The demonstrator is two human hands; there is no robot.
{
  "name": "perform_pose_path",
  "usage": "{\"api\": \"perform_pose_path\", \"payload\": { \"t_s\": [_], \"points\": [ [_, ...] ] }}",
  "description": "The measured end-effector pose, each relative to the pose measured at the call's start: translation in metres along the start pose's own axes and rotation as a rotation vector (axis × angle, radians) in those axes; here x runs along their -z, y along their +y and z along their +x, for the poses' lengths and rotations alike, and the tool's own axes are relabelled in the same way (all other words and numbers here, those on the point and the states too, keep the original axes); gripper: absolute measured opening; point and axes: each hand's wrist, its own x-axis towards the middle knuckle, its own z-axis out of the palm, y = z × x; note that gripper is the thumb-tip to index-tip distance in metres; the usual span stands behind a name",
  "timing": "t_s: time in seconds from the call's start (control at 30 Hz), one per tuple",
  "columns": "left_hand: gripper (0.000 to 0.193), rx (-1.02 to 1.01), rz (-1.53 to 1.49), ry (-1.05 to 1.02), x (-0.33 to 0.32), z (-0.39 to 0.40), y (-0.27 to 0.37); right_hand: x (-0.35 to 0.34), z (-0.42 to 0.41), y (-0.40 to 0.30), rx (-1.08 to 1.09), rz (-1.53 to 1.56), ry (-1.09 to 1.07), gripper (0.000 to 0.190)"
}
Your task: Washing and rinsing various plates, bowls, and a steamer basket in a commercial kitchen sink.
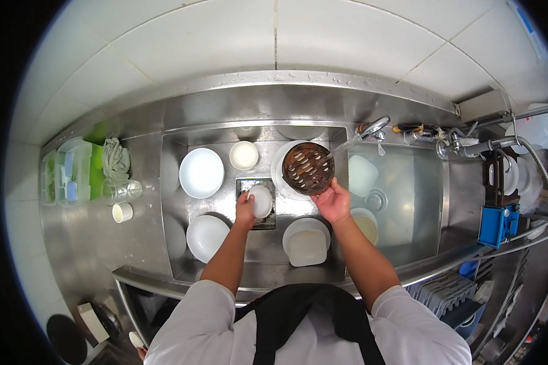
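Observation:
My left hand (245, 210) grips a small white dish (261, 200) above the square drain (268, 224) of a steel sink. In my right hand (334, 200) is a round brown slotted plate (308, 168), held under a running faucet (373, 128). Below it a white plate (278, 180) lies in the sink. To the left are a large white bowl (202, 173), a small white bowl (244, 155) and another white bowl (208, 238). Nearer my body, a squarish white dish (308, 247) rests on a round white one (287, 228).
A water-filled basin (392, 200) with submerged dishes adjoins on the right, beside a blue container (495, 226) and a spray hose (541, 164). On the left counter stand plastic tubs (73, 171), a grey cloth (116, 159), a clear glass (121, 190) and a white cup (122, 212).

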Motion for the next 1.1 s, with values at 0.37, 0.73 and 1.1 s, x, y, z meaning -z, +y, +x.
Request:
{"api": "perform_pose_path", "payload": {
  "t_s": [0.37, 0.73, 1.1],
  "points": [
    [0.037, -0.276, 0.417, -0.005, -0.104, 0.034, 0.038, -0.031, -0.018, -0.003, 0.087, -0.091, -0.172, 0.037],
    [0.075, -0.538, 0.169, -0.44, -0.161, -0.08, 0.146, -0.047, 0.025, -0.014, 0.066, -0.167, -0.002, 0.042],
    [0.067, -0.26, -0.274, -0.203, -0.148, -0.079, 0.106, -0.075, 0.034, 0.016, 0.45, -0.926, 0.052, 0.044]
  ]
}}
